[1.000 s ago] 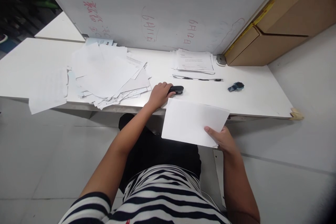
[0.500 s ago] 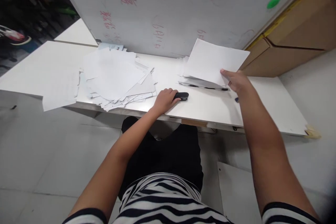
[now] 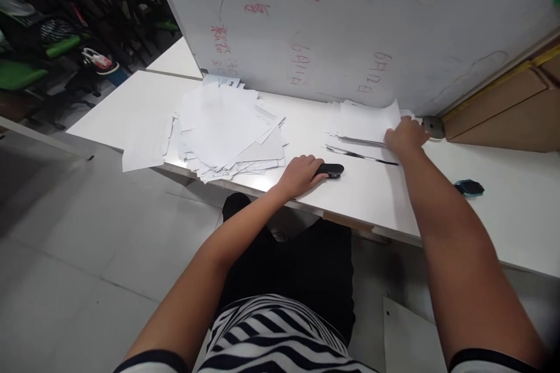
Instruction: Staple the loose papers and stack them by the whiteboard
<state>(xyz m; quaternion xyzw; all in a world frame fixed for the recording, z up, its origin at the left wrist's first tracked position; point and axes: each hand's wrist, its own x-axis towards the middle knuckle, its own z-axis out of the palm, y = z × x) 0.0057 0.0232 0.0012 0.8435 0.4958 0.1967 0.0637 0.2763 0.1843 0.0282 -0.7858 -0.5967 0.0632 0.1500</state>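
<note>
Desk [image 3: 371, 195] runs on rightward — near its front edge our left hand's [image 3: 301, 176] fingers grip the black stapler [image 3: 334, 171], long axis crosswise, exposed end right; right hand's [image 3: 406, 135] fingers hold white sheets [image 3: 364, 120].

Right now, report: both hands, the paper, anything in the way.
Left fingers around black stapler. Right fingers at right edge of white sheets, far corner curled up. Thin black-and-white strip lies along their near side.

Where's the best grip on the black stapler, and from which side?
The black stapler is probably best held by its left end, from the left, wrapping over the narrow body, as the left hand does now: it lies lengthwise, left to right, near the table edge, right end exposed.
</note>
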